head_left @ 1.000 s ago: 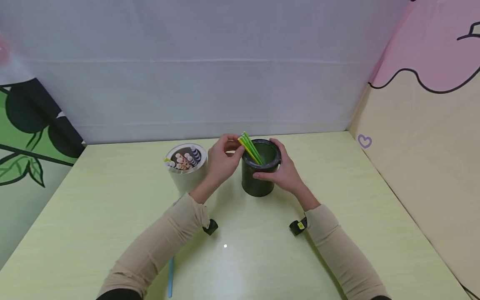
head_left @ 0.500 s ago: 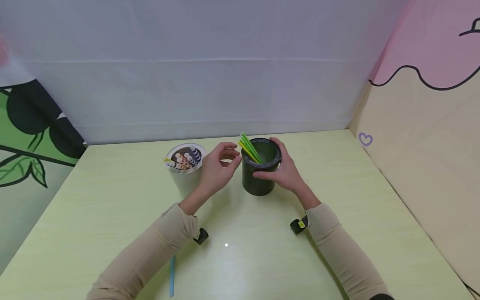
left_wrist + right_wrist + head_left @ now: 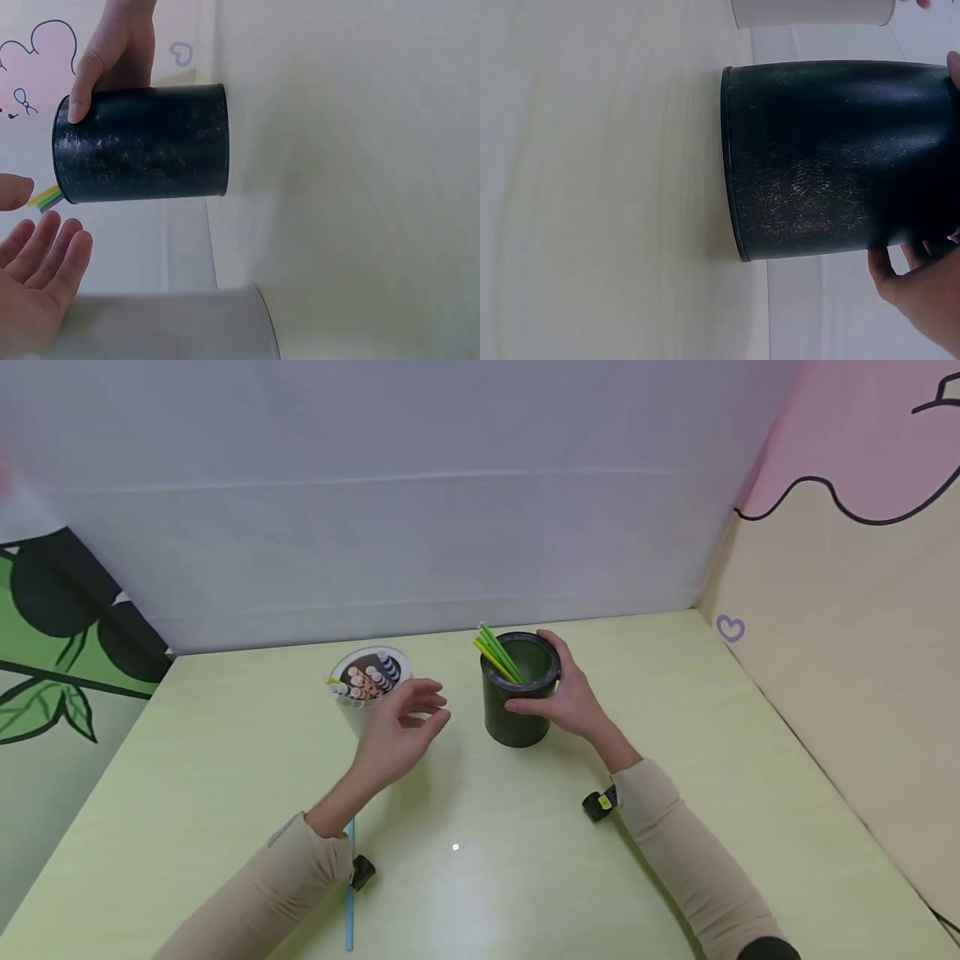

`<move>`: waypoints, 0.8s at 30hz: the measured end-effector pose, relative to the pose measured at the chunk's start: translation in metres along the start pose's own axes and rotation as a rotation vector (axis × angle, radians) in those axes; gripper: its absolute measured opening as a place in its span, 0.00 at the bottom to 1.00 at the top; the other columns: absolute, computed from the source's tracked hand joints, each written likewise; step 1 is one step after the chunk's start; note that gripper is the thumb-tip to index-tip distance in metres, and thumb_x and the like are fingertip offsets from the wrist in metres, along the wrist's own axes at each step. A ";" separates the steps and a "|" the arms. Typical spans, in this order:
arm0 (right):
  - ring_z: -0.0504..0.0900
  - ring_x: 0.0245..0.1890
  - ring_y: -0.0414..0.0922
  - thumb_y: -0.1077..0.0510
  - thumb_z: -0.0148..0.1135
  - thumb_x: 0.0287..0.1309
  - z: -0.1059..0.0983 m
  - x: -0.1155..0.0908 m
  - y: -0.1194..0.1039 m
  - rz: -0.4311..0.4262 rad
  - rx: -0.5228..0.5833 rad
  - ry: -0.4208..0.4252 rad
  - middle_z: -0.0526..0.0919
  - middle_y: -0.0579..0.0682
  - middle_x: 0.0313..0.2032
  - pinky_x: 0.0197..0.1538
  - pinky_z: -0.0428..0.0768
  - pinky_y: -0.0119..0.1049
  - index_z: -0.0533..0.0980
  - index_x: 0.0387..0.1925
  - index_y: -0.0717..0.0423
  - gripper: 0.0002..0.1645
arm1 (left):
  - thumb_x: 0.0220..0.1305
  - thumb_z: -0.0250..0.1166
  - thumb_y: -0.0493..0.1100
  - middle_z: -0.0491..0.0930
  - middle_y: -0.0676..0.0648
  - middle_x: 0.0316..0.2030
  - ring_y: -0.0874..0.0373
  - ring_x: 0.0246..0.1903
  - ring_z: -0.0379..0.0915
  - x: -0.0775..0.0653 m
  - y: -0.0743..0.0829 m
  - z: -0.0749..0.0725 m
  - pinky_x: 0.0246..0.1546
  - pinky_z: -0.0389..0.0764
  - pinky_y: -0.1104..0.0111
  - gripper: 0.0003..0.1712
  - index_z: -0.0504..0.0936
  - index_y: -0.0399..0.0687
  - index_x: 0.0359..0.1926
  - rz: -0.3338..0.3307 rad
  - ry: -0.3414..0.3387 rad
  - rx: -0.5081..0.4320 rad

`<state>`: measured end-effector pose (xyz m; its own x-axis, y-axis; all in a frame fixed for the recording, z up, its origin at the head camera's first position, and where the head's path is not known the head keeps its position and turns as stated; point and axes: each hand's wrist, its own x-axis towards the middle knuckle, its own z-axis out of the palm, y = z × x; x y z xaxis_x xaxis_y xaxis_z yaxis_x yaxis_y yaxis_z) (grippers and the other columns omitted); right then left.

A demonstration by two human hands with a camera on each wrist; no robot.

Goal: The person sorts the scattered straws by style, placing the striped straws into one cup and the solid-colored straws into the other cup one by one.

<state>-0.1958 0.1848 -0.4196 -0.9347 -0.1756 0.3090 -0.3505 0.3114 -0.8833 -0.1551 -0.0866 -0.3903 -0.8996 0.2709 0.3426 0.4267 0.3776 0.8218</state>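
My right hand point(image 3: 572, 697) grips a dark green cylindrical pot point(image 3: 517, 718) near its rim, thumb at the front and fingers round the far right side. Several green and yellow straws point(image 3: 498, 653) lean against the left of the pot's rim, their tops sticking out. Between the two containers, my left hand point(image 3: 397, 735) hovers in front of a white cup point(image 3: 358, 720), fingers loosely bent and nothing in them. That cup holds striped and patterned paper straws point(image 3: 371, 677). In the left wrist view the left thumb and fingers are apart, short of the pot.
On the table point(image 3: 480, 893) a blue straw point(image 3: 349, 918) lies at the front left, partly under the left forearm. A white cloth wall point(image 3: 420, 552) rises behind the table's back edge. A printed panel point(image 3: 840, 627) borders the right side.
My left hand has let go of the straws at the pot's rim and moved left and toward me, in front of the white cup. The right hand keeps its grip on the pot.
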 end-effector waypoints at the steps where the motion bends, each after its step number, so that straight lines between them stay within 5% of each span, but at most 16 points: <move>1: 0.66 0.63 0.50 0.55 0.80 0.39 -0.001 0.001 0.000 -0.001 -0.001 -0.002 0.64 0.51 0.66 0.63 0.65 0.53 0.49 0.72 0.44 0.64 | 0.60 0.68 0.38 0.83 0.44 0.42 0.55 0.41 0.81 -0.004 -0.001 -0.004 0.39 0.82 0.66 0.18 0.77 0.44 0.51 0.004 -0.009 0.011; 15: 0.66 0.63 0.50 0.54 0.80 0.39 -0.004 0.008 -0.006 -0.003 -0.025 -0.002 0.63 0.51 0.66 0.63 0.66 0.53 0.49 0.72 0.43 0.64 | 0.61 0.68 0.40 0.83 0.52 0.42 0.62 0.41 0.80 -0.049 -0.007 -0.055 0.39 0.82 0.70 0.18 0.78 0.45 0.51 0.096 -0.113 0.180; 24: 0.65 0.63 0.52 0.53 0.81 0.38 0.001 0.001 -0.002 0.028 -0.006 -0.011 0.64 0.52 0.66 0.63 0.65 0.55 0.49 0.73 0.45 0.65 | 0.58 0.71 0.45 0.83 0.58 0.41 0.63 0.41 0.79 -0.097 -0.021 -0.076 0.40 0.80 0.68 0.15 0.80 0.60 0.46 0.144 -0.258 0.291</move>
<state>-0.1960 0.1832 -0.4174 -0.9433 -0.1770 0.2806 -0.3249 0.3218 -0.8893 -0.0838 -0.1878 -0.4060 -0.7916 0.5385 0.2887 0.5883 0.5440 0.5983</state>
